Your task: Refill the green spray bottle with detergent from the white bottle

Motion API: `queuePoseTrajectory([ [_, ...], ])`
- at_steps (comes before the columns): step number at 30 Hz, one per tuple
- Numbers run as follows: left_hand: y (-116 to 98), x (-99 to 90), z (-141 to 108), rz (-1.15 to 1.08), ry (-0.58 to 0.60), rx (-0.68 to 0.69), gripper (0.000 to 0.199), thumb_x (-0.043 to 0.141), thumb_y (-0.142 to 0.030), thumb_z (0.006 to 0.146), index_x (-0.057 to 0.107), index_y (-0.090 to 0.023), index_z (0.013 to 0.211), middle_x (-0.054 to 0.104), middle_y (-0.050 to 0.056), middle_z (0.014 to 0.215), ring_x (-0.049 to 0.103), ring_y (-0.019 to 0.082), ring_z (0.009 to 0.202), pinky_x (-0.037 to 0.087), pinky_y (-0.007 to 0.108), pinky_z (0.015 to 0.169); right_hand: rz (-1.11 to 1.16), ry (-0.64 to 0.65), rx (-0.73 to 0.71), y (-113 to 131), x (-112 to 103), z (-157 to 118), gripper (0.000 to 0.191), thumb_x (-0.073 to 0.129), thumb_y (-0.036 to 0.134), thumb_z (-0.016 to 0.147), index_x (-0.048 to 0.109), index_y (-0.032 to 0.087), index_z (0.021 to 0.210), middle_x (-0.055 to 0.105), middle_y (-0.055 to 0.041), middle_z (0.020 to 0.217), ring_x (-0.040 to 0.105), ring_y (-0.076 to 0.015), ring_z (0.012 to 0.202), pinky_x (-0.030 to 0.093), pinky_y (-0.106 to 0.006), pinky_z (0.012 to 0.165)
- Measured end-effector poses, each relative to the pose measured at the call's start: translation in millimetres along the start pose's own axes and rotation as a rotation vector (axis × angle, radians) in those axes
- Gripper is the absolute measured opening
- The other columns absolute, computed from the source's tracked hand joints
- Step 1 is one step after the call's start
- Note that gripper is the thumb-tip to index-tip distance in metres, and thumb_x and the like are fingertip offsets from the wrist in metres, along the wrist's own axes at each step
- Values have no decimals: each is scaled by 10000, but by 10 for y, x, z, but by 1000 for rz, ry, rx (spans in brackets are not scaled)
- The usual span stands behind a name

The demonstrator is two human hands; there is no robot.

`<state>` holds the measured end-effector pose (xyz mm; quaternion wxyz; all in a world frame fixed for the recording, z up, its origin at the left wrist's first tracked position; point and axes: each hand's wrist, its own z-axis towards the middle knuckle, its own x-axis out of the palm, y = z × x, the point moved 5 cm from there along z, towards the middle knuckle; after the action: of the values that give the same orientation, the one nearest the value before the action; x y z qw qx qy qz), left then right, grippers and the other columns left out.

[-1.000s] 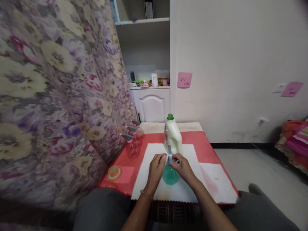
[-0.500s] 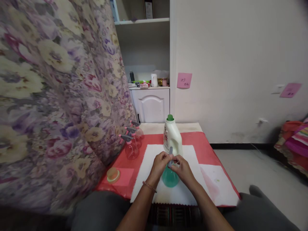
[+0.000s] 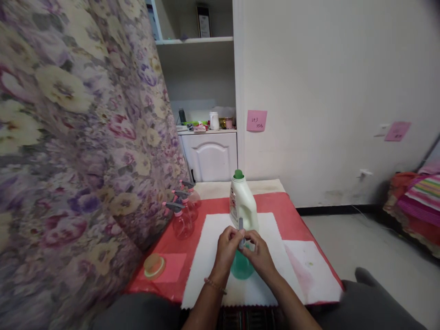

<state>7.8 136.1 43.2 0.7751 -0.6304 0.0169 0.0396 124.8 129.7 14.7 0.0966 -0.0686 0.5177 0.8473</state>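
A round spray bottle (image 3: pixel 242 268) with green liquid inside stands on the white cloth (image 3: pixel 209 256) in front of me. Its grey trigger head (image 3: pixel 241 227) points away from me, between my two hands. My left hand (image 3: pixel 227 244) pinches the trigger head from the left side, fingers closed. From the right, the closed fingers of my right hand (image 3: pixel 260 253) grip the same head near the bottle's neck. My fingers partly hide the neck. Just behind stands a large pale green jug (image 3: pixel 244 199) with a handle and a green spout in its uncapped mouth.
Several pink spray bottles (image 3: pixel 183 225) with grey heads stand at the table's left. Closer to me lies a round lid (image 3: pixel 154 266) beside a pink sheet (image 3: pixel 173 267). A stained white sheet (image 3: pixel 311 268) covers part of the right side. A floral curtain (image 3: pixel 85 160) hangs at the left.
The camera view has tilted up and turned slightly right, so the scene sits lower and further left. Both hands still grip the trigger head, with only slight finger movement.
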Motion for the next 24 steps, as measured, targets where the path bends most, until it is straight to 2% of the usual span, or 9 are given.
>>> queuePoseTrajectory([
  [3, 8, 12, -4, 9, -16, 1, 333, 640, -468, 745, 507, -198, 601, 463, -66, 568, 439, 113, 549, 344, 228, 533, -25, -95, 37, -34, -6, -13, 107, 664, 189, 706, 605, 208, 793, 590, -3, 803, 580, -212, 803, 466, -328, 748],
  [5, 9, 15, -5, 13, -21, 0, 330, 647, -472, 737, 517, -197, 608, 476, -61, 579, 453, 117, 563, 353, 227, 539, -28, -116, 47, -36, -12, -32, 155, 676, 191, 696, 619, 208, 840, 596, -10, 834, 578, -216, 816, 465, -337, 755],
  [8, 8, 16, -9, 14, -26, -1, 313, 653, -461, 734, 532, -196, 620, 505, -53, 595, 476, 124, 585, 372, 230, 558, 5, -51, 24, -16, -9, -50, 231, 643, 165, 718, 654, 227, 940, 638, -18, 922, 603, -210, 887, 483, -318, 782],
  [10, 10, 19, -15, 10, -28, 2, 306, 649, -451, 742, 528, -197, 620, 505, -57, 592, 474, 122, 581, 373, 230, 559, 26, -16, 12, -16, -5, -48, 205, 622, 161, 734, 661, 230, 923, 647, -14, 922, 615, -201, 894, 489, -302, 779],
  [13, 16, 23, -25, 5, -32, 7, 306, 632, -444, 761, 514, -199, 620, 481, -66, 579, 456, 115, 563, 356, 225, 540, 21, -64, 34, -46, -11, -32, 109, 647, 190, 724, 626, 215, 828, 614, -5, 849, 599, -204, 844, 475, -318, 770],
  [15, 21, 24, -31, 4, -34, 7, 304, 627, -438, 767, 510, -198, 621, 473, -67, 578, 451, 113, 560, 351, 225, 535, 12, -105, 61, -60, -18, -26, 127, 674, 202, 703, 602, 211, 808, 587, 0, 820, 583, -207, 812, 466, -333, 762],
  [20, 17, 29, -35, 0, -32, 2, 300, 648, -435, 753, 518, -195, 627, 482, -65, 588, 460, 117, 572, 360, 232, 548, 67, 13, 35, -16, -11, -25, 288, 666, 201, 716, 654, 231, 1003, 657, -20, 973, 624, -211, 919, 491, -320, 807],
  [22, 16, 35, -34, -6, -28, 5, 307, 650, -436, 753, 509, -198, 621, 470, -70, 582, 452, 114, 567, 363, 235, 556, 82, 40, 24, -21, -13, -22, 234, 640, 201, 740, 670, 232, 970, 672, -15, 958, 630, -205, 928, 489, -309, 813],
  [24, 24, 40, -32, -12, -25, 6, 312, 647, -435, 756, 499, -200, 612, 456, -72, 572, 446, 113, 561, 361, 236, 554, 72, 2, 41, -57, -21, -16, 152, 654, 208, 729, 664, 216, 881, 655, -10, 888, 622, -205, 878, 479, -315, 794],
])
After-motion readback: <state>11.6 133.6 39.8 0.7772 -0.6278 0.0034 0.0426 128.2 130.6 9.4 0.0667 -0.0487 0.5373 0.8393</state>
